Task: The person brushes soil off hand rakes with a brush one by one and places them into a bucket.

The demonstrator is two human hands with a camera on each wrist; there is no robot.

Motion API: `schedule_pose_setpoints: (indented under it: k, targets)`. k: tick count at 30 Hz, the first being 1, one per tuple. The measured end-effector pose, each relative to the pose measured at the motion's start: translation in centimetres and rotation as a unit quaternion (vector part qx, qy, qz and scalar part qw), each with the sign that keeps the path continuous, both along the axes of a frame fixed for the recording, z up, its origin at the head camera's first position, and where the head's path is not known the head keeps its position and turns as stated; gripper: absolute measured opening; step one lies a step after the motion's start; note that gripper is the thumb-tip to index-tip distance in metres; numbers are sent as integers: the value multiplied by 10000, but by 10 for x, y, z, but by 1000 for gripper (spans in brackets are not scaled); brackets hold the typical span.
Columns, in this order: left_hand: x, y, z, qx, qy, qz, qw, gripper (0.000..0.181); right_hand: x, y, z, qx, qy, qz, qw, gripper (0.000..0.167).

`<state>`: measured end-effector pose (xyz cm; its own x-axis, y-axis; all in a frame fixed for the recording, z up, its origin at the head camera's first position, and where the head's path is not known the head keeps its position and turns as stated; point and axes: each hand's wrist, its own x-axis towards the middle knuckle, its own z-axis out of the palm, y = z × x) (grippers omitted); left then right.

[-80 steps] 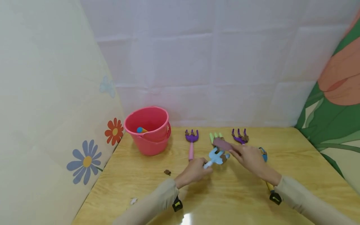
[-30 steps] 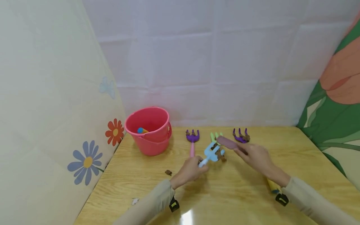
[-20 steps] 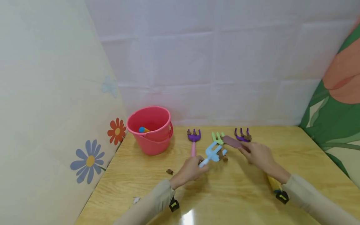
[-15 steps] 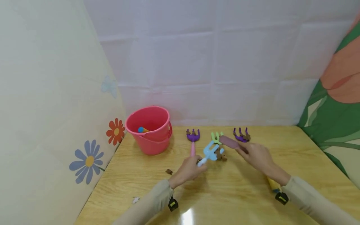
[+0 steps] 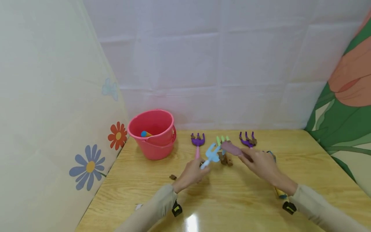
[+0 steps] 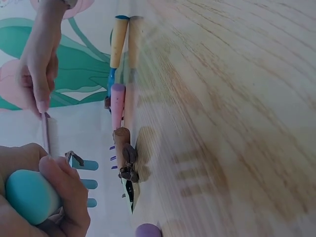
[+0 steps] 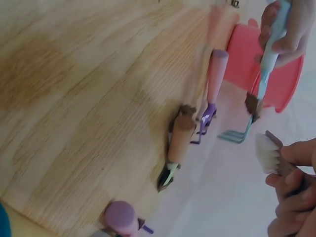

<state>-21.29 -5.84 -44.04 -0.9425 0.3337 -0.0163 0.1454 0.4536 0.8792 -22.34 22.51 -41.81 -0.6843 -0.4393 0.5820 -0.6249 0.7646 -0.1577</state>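
Note:
My left hand grips the handle of a light blue hand rake, held above the table with its tines up and away. A brown clump clings near the base of its tines in the right wrist view. My right hand holds a mauve-backed brush by one end; its white bristles face the rake, apart from it in the right wrist view. Below and behind lies a green-tined rake with brown clumps on its handle, partly hidden by the brush in the head view.
A pink bucket with a blue-and-yellow handle inside stands back left. Two purple rakes with brown bits lie along the back. A yellow-handled blue tool lies under my right arm. A brown crumb and white scrap lie left.
My left hand has drawn the light blue rake leftward, off the spot over the green rake's handle. The brush shifted right, then back left a little. Both grips stay the same.

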Motion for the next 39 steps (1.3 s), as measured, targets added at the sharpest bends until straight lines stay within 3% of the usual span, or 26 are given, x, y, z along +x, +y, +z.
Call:
schedule_pose_setpoints:
  k: [4,7,11,18,26,33,39]
  targets:
    - [-1,-2,-1,-56,103,71,9999,23,14,-11,1,-88,83,331,9994,24]
    - [-2,-2,0,-89,172,142,9997,28,17,-14,0,-79,67,446,9990,24]
    - [-4,-1,1,-119,282,200,9993,27,9,-8,-1,-8,11,276,9996,21]
    - [-5,-5,-6,-275,341,358,9984,13,0,5,-1,260,483,-313,9980,22]
    - [-6,-5,-5,-238,362,259,9987,19,7,-10,2,20,238,500,9985,25]
    - [-5,-5,-2,-171,334,188,9991,19,-3,5,-5,215,414,-303,9985,22]
    - [-4,-7,-4,-171,231,226,9993,17,3,-3,-6,-35,-186,436,9989,24]
